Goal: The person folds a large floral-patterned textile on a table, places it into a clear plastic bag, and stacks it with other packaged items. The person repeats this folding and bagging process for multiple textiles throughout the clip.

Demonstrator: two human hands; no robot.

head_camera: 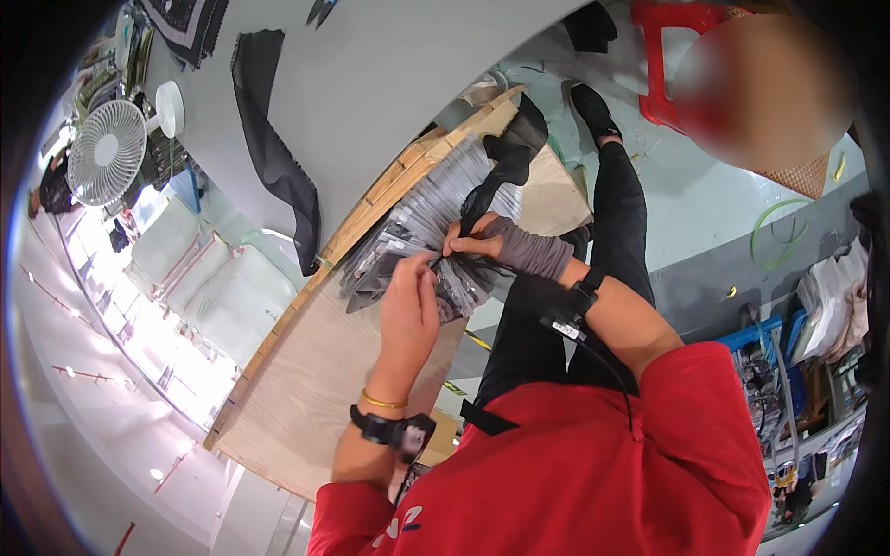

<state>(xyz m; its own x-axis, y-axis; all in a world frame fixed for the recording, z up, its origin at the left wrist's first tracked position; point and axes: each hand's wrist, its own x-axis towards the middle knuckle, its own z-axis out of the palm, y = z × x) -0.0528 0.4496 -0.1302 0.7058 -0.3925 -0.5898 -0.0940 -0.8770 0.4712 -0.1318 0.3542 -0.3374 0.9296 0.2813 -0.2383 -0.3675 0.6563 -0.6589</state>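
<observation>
A dark, sheer fabric strip (502,167) runs down from the wooden box to my right hand (477,240), which pinches its gathered lower part between thumb and fingers. Just left of it, my left hand (410,295) has its fingertips closed on thin black material from the same bunch. Under both hands lies a row of clear plastic packets (452,191), some with dark, patterned contents (455,292). Another black fabric strip (268,146) lies twisted across the grey table (368,83). Where the held strip ends is hidden by the fingers.
A wooden board edge (285,320) borders the table. A white fan (108,149) stands at left; the tips of scissors (321,12) show at top. A red plastic stool (653,62) is on the floor at upper right, near a person's blurred form. Racks with bagged goods (831,299) stand at right.
</observation>
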